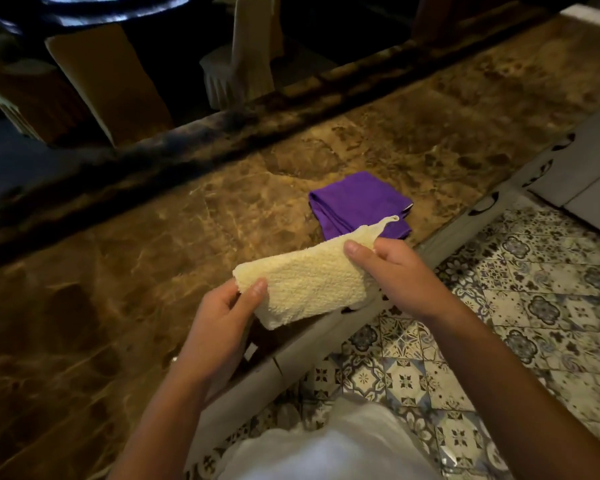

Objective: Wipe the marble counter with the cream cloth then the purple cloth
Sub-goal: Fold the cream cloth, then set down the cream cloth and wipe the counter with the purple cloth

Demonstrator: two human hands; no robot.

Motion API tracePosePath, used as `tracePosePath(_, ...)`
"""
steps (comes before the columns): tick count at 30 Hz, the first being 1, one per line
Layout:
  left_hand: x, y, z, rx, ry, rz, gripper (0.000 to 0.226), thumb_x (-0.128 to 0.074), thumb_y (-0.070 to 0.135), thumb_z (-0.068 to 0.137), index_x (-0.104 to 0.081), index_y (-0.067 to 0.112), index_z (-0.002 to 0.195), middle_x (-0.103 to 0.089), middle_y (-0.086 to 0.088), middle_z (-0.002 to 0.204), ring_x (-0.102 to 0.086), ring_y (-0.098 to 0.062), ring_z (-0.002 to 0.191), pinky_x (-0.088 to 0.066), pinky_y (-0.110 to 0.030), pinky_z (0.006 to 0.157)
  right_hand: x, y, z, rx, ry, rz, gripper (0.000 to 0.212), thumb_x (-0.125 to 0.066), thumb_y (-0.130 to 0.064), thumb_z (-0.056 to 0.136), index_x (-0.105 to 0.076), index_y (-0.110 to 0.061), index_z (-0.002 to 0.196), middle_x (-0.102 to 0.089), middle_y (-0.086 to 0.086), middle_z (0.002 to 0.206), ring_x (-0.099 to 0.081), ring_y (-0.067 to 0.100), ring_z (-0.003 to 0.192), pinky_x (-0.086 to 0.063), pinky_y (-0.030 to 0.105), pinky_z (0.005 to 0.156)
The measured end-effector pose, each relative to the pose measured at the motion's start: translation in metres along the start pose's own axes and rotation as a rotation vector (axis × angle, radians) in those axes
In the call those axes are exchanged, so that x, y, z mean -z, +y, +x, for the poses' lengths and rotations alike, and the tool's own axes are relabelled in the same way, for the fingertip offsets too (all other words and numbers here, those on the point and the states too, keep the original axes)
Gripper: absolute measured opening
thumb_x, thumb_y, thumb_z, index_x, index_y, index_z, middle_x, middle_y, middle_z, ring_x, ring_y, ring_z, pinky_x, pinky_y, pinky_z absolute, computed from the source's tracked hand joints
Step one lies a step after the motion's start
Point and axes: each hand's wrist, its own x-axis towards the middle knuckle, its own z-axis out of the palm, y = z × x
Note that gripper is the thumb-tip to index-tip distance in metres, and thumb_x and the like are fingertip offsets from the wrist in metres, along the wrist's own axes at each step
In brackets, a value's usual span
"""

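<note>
Both my hands pinch the folded cream cloth point(305, 282) above the marble counter point(125, 271) — left hand point(219, 320) at its near end, right hand point(399, 268) at the far end; just beyond lies the purple cloth point(357, 202) — folded.

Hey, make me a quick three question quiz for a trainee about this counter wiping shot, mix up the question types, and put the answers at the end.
1. True or false: the cream cloth is lying flat on the marble counter.
2. Multiple choice: where is the purple cloth? A) in the left hand B) folded on the counter, beyond the cream cloth C) on the tiled floor
3. Fill in: the right hand has its grip on the cream cloth's ____ end, as seen by the person.

Key
1. False: both hands hold it up, one at each end.
2. B
3. Right, near the small loop at its corner.
</note>
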Motion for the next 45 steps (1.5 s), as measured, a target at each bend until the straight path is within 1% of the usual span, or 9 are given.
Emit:
tracePosePath(3, 0.006, -0.006, 0.014, 0.087, 0.053, -0.026, 0.032, -0.06, 0.06, 0.09, -0.08, 0.037, 0.101, -0.08, 0.008, 0.11, -0.075, -0.008, 0.101, -0.058, -0.019, 0.078, -0.004, 0.008, 0.028, -0.03, -0.082, 0.033, 0.051, -0.063, -0.054, 0.093, -0.074, -0.006, 0.107, -0.08, 0.012, 0.101, -0.074, 0.022, 0.094, -0.058, 0.051, 0.084)
tracePosePath(6, 0.005, -0.015, 0.028, 0.142, 0.184, -0.008, 0.04, -0.057, 0.058, 0.086, -0.077, 0.026, 0.1, -0.08, 0.013, 0.1, -0.075, -0.002, 0.089, -0.054, -0.011, 0.065, -0.009, 0.017, 0.06, -0.058, -0.138, 0.034, 0.055, -0.063, -0.056, 0.092, -0.074, -0.006, 0.111, -0.076, 0.022, 0.111, -0.072, 0.039, 0.107, -0.054, 0.062, 0.095)
tracePosePath(10, 0.006, -0.025, 0.048, 0.232, 0.316, 0.011, 0.032, -0.06, 0.045, 0.095, -0.077, 0.02, 0.106, -0.081, 0.009, 0.099, -0.076, -0.007, 0.089, -0.055, -0.015, 0.064, -0.021, 0.037, 0.108, -0.1, -0.223, -0.033, 0.06, -0.064, -0.067, 0.083, -0.061, -0.007, 0.077, -0.063, 0.004, 0.068, -0.057, 0.013, 0.066, -0.048, 0.04, 0.06)
tracePosePath(12, 0.01, -0.033, 0.056, 0.292, 0.396, 0.067, 0.029, -0.059, 0.04, 0.102, -0.079, 0.019, 0.104, -0.082, -0.001, 0.101, -0.077, -0.022, 0.094, -0.059, -0.036, 0.072, -0.03, 0.044, 0.127, -0.1, -0.26, -0.056, 0.049, -0.066, -0.062, 0.085, -0.043, -0.026, 0.061, -0.038, -0.018, 0.055, -0.036, 0.002, 0.052, -0.032, 0.021, 0.047)
tracePosePath(15, 0.014, -0.043, 0.065, 0.338, 0.511, 0.164, 0.036, -0.059, 0.044, 0.101, -0.077, 0.013, 0.098, -0.078, -0.017, 0.099, -0.072, -0.042, 0.095, -0.056, -0.057, 0.084, -0.042, 0.052, 0.154, -0.06, -0.306, -0.138, 0.053, -0.068, -0.048, 0.094, -0.035, -0.029, 0.058, -0.03, -0.017, 0.052, -0.029, 0.002, 0.047, -0.027, 0.023, 0.047)
tracePosePath(20, 0.021, -0.049, 0.07, 0.342, 0.6, 0.293, 0.053, -0.059, 0.057, 0.092, -0.072, 0.006, 0.09, -0.073, -0.023, 0.089, -0.066, -0.033, 0.069, -0.046, -0.039, 0.068, -0.056, 0.056, 0.176, 0.015, -0.401, -0.284, 0.051, -0.064, -0.043, 0.098, -0.033, -0.021, 0.063, -0.031, -0.006, 0.06, -0.029, 0.01, 0.054, -0.024, 0.035, 0.054)
tracePosePath(28, 0.022, -0.059, 0.075, 0.37, 0.762, 0.78, 0.047, -0.062, 0.05, 0.096, -0.057, 0.018, 0.062, -0.057, 0.001, 0.056, -0.052, -0.018, 0.053, -0.033, -0.032, 0.05, -0.059, 0.056, 0.188, 0.127, -0.355, -0.72, 0.059, -0.055, -0.062, 0.096, -0.039, -0.018, 0.059, -0.045, -0.003, 0.057, -0.048, 0.02, 0.055, -0.025, 0.033, 0.049)
tracePosePath(39, 0.02, -0.066, 0.073, 0.407, 0.779, 1.171, 0.053, -0.058, 0.065, 0.09, -0.072, 0.017, 0.109, -0.063, -0.002, 0.105, -0.053, -0.02, 0.101, -0.046, -0.034, 0.071, -0.056, 0.037, 0.177, 0.182, -0.389, -0.988, 0.048, -0.045, -0.064, 0.098, -0.058, -0.019, 0.089, -0.069, 0.003, 0.089, -0.069, 0.031, 0.09, -0.04, 0.036, 0.064)
tracePosePath(45, 0.001, -0.033, 0.078, 0.187, 0.792, 1.191, 0.059, -0.046, 0.058, 0.099, -0.055, 0.018, 0.141, -0.053, -0.011, 0.146, -0.047, -0.031, 0.134, -0.048, -0.052, 0.1, 0.022, 0.022, 0.176, 0.219, -0.026, -0.939, 0.053, -0.042, -0.069, 0.092, -0.067, -0.032, 0.119, -0.078, 0.0, 0.1, -0.071, 0.034, 0.093, -0.043, 0.037, 0.065)
